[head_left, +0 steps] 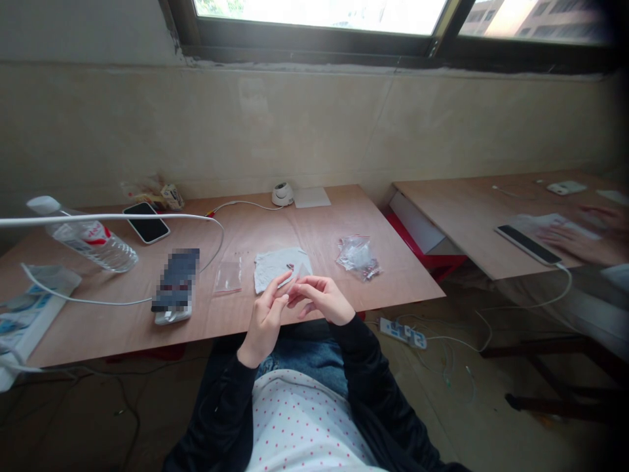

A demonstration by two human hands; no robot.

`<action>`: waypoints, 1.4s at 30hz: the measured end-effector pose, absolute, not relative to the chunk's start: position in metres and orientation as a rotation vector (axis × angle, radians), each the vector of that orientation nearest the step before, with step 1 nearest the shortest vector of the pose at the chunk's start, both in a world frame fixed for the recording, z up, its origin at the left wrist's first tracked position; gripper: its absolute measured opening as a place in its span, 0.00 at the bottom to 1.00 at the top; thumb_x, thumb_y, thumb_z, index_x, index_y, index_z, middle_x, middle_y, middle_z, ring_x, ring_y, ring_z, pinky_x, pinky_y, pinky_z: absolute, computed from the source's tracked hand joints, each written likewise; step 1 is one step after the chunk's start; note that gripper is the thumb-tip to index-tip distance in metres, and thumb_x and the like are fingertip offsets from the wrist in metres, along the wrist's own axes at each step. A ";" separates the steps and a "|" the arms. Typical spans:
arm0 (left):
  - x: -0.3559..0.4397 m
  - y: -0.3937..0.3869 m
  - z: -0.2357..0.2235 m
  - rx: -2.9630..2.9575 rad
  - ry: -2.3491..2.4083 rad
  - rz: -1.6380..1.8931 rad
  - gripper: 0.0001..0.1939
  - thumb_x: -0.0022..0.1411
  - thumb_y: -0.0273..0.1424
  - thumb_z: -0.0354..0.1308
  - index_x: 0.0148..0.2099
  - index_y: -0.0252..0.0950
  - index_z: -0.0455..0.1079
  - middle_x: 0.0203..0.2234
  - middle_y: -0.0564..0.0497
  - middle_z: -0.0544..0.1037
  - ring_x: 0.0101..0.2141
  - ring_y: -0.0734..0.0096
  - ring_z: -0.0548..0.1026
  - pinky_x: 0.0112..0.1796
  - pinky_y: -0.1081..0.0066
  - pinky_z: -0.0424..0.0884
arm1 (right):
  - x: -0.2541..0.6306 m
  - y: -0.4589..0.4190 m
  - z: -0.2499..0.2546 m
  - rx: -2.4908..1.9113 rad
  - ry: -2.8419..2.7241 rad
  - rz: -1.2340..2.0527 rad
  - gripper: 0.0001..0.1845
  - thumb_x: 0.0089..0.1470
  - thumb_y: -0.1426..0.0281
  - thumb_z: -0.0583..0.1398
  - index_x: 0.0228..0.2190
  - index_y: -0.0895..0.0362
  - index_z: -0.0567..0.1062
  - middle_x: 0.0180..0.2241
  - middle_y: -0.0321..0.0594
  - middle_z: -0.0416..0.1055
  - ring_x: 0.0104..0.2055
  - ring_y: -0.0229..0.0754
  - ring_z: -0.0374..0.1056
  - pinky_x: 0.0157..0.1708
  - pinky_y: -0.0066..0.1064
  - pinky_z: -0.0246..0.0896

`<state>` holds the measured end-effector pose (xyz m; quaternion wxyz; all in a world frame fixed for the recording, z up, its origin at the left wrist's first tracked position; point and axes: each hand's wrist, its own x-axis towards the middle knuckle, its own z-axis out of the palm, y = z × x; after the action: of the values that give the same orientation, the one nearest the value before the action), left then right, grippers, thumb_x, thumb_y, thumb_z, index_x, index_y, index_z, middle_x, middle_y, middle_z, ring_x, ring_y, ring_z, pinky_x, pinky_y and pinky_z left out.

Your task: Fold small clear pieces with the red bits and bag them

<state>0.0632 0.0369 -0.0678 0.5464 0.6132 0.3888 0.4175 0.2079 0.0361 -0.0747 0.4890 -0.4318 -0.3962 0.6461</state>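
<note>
My left hand (268, 318) and my right hand (322, 298) meet over the table's front edge, with fingertips pinched close together. Between them sticks up a small clear plastic bag (303, 270), held by both; whatever it contains is too small to make out. Just beyond my fingers lies a crumpled white cloth (270, 265) with a tiny dark item (289, 267) on it. A flat clear zip bag (228, 275) rests left of the cloth. Over to the right is a pile of small clear bags (358, 257).
On the left are a water bottle (98, 239), a phone (146, 223), a blurred-out device (177, 282) and a white cable (122, 216) crossing above. A small white camera (282, 194) stands near the wall. At the right table (457, 216), another person's hands (565, 236) work.
</note>
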 end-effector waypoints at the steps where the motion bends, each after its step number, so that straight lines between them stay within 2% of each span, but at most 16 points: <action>1: 0.063 0.037 -0.068 1.450 0.918 0.989 0.20 0.61 0.29 0.47 0.56 0.35 0.61 0.52 0.47 0.69 0.54 0.63 0.64 0.54 0.64 0.58 | 0.208 0.035 -0.074 -1.055 -0.987 1.570 0.17 0.43 0.59 0.63 0.26 0.62 0.74 0.23 0.41 0.72 0.26 0.38 0.69 0.18 0.25 0.67; 6: 0.065 0.035 -0.070 1.401 0.818 0.949 0.23 0.59 0.26 0.49 0.57 0.36 0.58 0.54 0.45 0.66 0.55 0.61 0.63 0.53 0.62 0.60 | 0.205 0.033 -0.074 -1.089 -1.051 1.604 0.21 0.43 0.57 0.62 0.30 0.63 0.75 0.24 0.40 0.71 0.24 0.35 0.68 0.18 0.24 0.66; 10: 0.064 0.036 -0.071 1.433 0.834 1.003 0.22 0.57 0.26 0.53 0.55 0.37 0.60 0.54 0.44 0.65 0.55 0.61 0.62 0.54 0.63 0.59 | 0.205 0.035 -0.078 -1.074 -0.996 1.551 0.21 0.40 0.57 0.64 0.29 0.63 0.75 0.24 0.40 0.71 0.25 0.36 0.68 0.18 0.24 0.66; 14: 0.060 0.038 -0.070 1.520 0.892 0.999 0.14 0.55 0.28 0.57 0.45 0.35 0.67 0.45 0.45 0.73 0.48 0.63 0.69 0.51 0.64 0.62 | 0.207 0.036 -0.080 -1.084 -0.972 1.511 0.20 0.39 0.56 0.65 0.25 0.63 0.74 0.20 0.38 0.69 0.22 0.36 0.67 0.17 0.25 0.64; 19: 0.059 0.040 -0.066 1.436 0.829 0.924 0.07 0.56 0.30 0.57 0.37 0.33 0.68 0.32 0.50 0.75 0.37 0.68 0.74 0.42 0.69 0.68 | 0.209 0.035 -0.080 -1.062 -0.991 1.510 0.21 0.40 0.55 0.64 0.20 0.62 0.70 0.16 0.35 0.66 0.19 0.34 0.65 0.15 0.23 0.62; 23: 0.059 0.040 -0.058 1.418 0.742 0.843 0.08 0.60 0.32 0.52 0.31 0.32 0.67 0.26 0.52 0.74 0.31 0.70 0.74 0.40 0.69 0.68 | 0.211 0.032 -0.080 -1.024 -1.082 1.608 0.21 0.43 0.55 0.61 0.20 0.60 0.67 0.13 0.31 0.62 0.16 0.33 0.64 0.12 0.21 0.59; 30: 0.057 0.040 -0.057 1.369 0.697 0.714 0.11 0.60 0.34 0.50 0.29 0.33 0.65 0.24 0.52 0.73 0.27 0.70 0.74 0.36 0.68 0.68 | 0.215 0.028 -0.074 -0.983 -1.220 1.740 0.18 0.51 0.57 0.54 0.21 0.59 0.65 0.16 0.31 0.60 0.17 0.32 0.62 0.11 0.20 0.55; 35: 0.055 0.041 -0.057 1.429 0.753 0.744 0.11 0.59 0.32 0.51 0.28 0.32 0.67 0.24 0.52 0.74 0.29 0.71 0.72 0.38 0.70 0.67 | 0.217 0.026 -0.070 -0.992 -1.268 1.755 0.13 0.51 0.63 0.52 0.21 0.59 0.64 0.16 0.31 0.60 0.18 0.32 0.61 0.12 0.20 0.54; 42: 0.056 0.040 -0.054 1.422 0.757 0.746 0.11 0.58 0.31 0.52 0.26 0.32 0.68 0.22 0.52 0.74 0.28 0.71 0.72 0.36 0.71 0.67 | 0.214 0.024 -0.068 -1.028 -1.322 1.704 0.12 0.51 0.64 0.52 0.22 0.58 0.63 0.15 0.30 0.59 0.16 0.31 0.59 0.11 0.19 0.53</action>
<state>0.0559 0.0395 -0.0536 0.6315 0.6211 0.3306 0.3258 0.2138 0.0237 -0.0682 0.3676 -0.4002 -0.5145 0.6633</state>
